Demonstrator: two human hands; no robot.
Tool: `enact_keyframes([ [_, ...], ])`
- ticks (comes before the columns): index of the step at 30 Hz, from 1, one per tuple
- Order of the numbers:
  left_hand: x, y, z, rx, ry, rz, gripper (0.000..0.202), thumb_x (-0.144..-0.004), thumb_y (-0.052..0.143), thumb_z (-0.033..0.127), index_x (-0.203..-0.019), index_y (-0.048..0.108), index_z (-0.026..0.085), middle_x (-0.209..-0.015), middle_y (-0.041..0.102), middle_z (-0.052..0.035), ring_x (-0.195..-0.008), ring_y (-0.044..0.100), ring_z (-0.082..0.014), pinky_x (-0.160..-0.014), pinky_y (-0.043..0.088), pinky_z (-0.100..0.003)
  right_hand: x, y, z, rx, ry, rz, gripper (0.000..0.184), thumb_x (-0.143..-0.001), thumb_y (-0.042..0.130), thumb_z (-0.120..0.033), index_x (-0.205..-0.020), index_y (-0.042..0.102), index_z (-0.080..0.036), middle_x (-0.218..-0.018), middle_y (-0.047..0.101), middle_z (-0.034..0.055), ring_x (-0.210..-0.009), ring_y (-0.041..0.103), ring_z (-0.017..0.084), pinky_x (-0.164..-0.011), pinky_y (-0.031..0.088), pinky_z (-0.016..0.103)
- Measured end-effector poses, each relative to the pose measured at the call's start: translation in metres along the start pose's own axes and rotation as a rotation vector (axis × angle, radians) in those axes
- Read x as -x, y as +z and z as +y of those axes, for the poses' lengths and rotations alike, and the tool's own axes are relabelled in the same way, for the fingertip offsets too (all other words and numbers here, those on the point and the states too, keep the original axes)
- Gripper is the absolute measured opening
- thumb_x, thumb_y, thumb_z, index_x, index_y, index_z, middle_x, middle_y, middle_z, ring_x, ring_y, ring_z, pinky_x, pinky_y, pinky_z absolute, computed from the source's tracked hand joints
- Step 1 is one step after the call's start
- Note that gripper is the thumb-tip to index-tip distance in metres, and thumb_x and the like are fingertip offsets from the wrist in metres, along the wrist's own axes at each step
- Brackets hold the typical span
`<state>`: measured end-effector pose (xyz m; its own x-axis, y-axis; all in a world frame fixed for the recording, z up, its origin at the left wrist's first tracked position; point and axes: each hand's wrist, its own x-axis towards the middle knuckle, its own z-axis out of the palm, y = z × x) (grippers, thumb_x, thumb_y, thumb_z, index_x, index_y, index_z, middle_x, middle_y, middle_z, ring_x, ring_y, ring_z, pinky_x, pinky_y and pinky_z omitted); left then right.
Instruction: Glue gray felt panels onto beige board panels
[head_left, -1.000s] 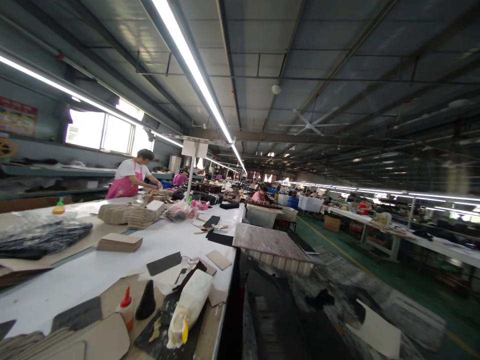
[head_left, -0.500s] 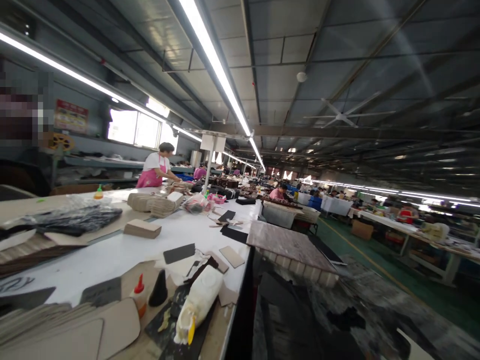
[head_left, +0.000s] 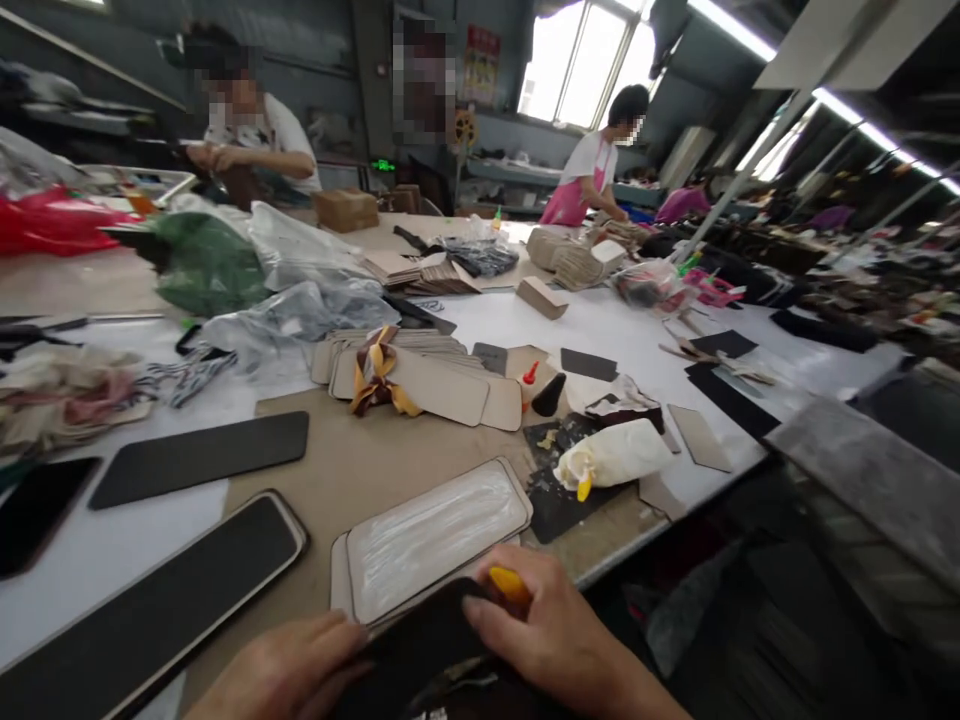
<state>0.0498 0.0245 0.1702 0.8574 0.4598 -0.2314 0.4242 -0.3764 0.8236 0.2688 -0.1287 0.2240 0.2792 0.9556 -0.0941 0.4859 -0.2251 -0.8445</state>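
Dark piece (head_left: 420, 650), in the head view, lies at the bottom middle of the frame, held between both hands. A small white mark sits on it at the bottom edge, cut off and too small to read. At the upper middle, a red poster (head_left: 482, 65) and a green lit sign (head_left: 383, 165) carry writing too small to make out.

The piece is almost black and smooth, with a shinier, streaked patch low down; its near end runs out of the frame. The left hand (head_left: 292, 660) has its fingers pressed together, closed on the piece's left edge. The right hand (head_left: 536, 610) pinches the far right corner, thumb on top, with one yellow object (head_left: 510, 583) tucked against the fingers.

Just beyond lies one card (head_left: 442, 535) with a wet-looking whitish coat, on top of another. On the left are two long dark panels: one plain (head_left: 202, 460), one pale-rimmed (head_left: 180, 600). Mid-frame, one brown-and-yellow ribbon (head_left: 379, 375) rests on a fanned stack of cards (head_left: 450, 385), too many to count. Right of it stand one red-tipped bottle (head_left: 527, 378) and one black cone (head_left: 549, 397); one white jug (head_left: 630, 450) lies on its side. Two co-workers, at upper left (head_left: 259, 140) and upper right (head_left: 589, 180), are across the table (head_left: 495, 315).
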Motion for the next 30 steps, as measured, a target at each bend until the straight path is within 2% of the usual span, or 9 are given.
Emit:
enact_keyframes([
  [4,-0.016,0.011,0.025,-0.004,-0.132,-0.167,0.025,-0.076,0.054,0.048,-0.072,0.066,0.026,-0.069,0.065,0.0005,-0.065,0.059,-0.0165,-0.061,0.043,-0.02,0.0,0.005,0.042,0.105,-0.05,0.015,0.031,-0.086,0.045,-0.031,-0.058,0.04,-0.019,-0.062,0.045,-0.0032,-0.059,0.043,0.01,-0.057,0.033,0.021],
  [6,-0.017,0.011,0.023,0.027,-0.222,-0.211,0.023,-0.075,0.055,0.044,-0.077,0.065,0.024,-0.073,0.066,0.0014,-0.069,0.06,-0.0166,-0.061,0.042,-0.02,0.0,0.006,0.069,0.113,0.013,0.057,0.032,-0.087,0.043,-0.036,-0.06,0.042,-0.019,-0.062,0.046,-0.0032,-0.058,0.044,0.01,-0.056,0.034,0.021],
  [8,-0.012,0.012,0.009,0.064,-0.308,-0.212,0.021,-0.073,0.057,0.041,-0.08,0.066,0.023,-0.076,0.067,0.0014,-0.072,0.061,-0.0178,-0.063,0.043,-0.021,0.001,0.006,0.098,0.116,0.102,0.114,0.034,-0.086,0.044,-0.042,-0.061,0.046,-0.019,-0.06,0.047,-0.0032,-0.057,0.044,0.011,-0.055,0.035,0.021],
  [11,0.002,0.019,-0.021,0.238,-0.418,-0.158,0.027,-0.071,0.059,0.043,-0.08,0.065,0.019,-0.079,0.067,-0.0006,-0.076,0.061,-0.0202,-0.066,0.044,-0.024,0.001,0.006,0.134,0.106,0.226,0.142,0.04,-0.081,0.046,-0.052,-0.061,0.052,-0.018,-0.057,0.049,-0.0029,-0.056,0.046,0.012,-0.054,0.036,0.021],
  [14,0.011,0.035,-0.043,0.552,-0.496,-0.043,0.039,-0.063,0.065,0.052,-0.08,0.063,0.017,-0.076,0.067,-0.0018,-0.073,0.061,-0.0207,-0.066,0.045,-0.028,-0.003,0.005,0.153,0.049,0.317,0.095,0.041,-0.076,0.048,-0.055,-0.065,0.058,-0.017,-0.059,0.056,-0.0005,-0.06,0.051,0.016,-0.056,0.04,0.023],
  [19,-0.002,0.049,-0.05,0.887,-0.612,0.196,0.047,-0.053,0.073,0.052,-0.079,0.06,0.015,-0.075,0.066,-0.0031,-0.074,0.06,-0.0187,-0.072,0.045,-0.029,-0.023,-0.008,0.16,-0.127,0.337,-0.072,0.041,-0.074,0.047,-0.054,-0.072,0.061,-0.016,-0.071,0.064,0.0043,-0.068,0.057,0.02,-0.059,0.043,0.026],
  [22,-0.025,0.049,-0.058,0.779,-0.635,0.356,0.045,-0.05,0.071,0.054,-0.066,0.054,0.016,-0.06,0.058,0.0007,-0.059,0.054,-0.0145,-0.06,0.043,-0.026,-0.041,-0.019,0.168,-0.03,0.336,-0.09,0.043,-0.073,0.047,-0.056,-0.072,0.062,-0.016,-0.069,0.064,0.0038,-0.069,0.058,0.022,-0.062,0.044,0.027],
  [26,-0.06,0.052,-0.08,0.314,-0.604,0.61,0.044,-0.053,0.061,0.056,-0.047,0.037,0.02,-0.044,0.034,0.0075,-0.045,0.035,-0.0093,-0.047,0.028,-0.023,-0.068,-0.027,0.18,0.315,0.369,-0.062,0.039,-0.077,0.042,-0.052,-0.078,0.063,-0.02,-0.074,0.066,0.0039,-0.076,0.06,0.023,-0.068,0.042,0.029],
  [30,-0.084,0.057,-0.094,0.084,-0.611,0.646,0.032,-0.064,0.052,0.046,-0.048,0.041,0.02,-0.044,0.037,0.0063,-0.047,0.036,-0.0111,-0.049,0.027,-0.024,-0.09,-0.026,0.186,0.599,0.392,-0.091,0.035,-0.083,0.04,-0.048,-0.083,0.062,-0.022,-0.081,0.067,0.0058,-0.081,0.062,0.024,-0.067,0.042,0.028],
])
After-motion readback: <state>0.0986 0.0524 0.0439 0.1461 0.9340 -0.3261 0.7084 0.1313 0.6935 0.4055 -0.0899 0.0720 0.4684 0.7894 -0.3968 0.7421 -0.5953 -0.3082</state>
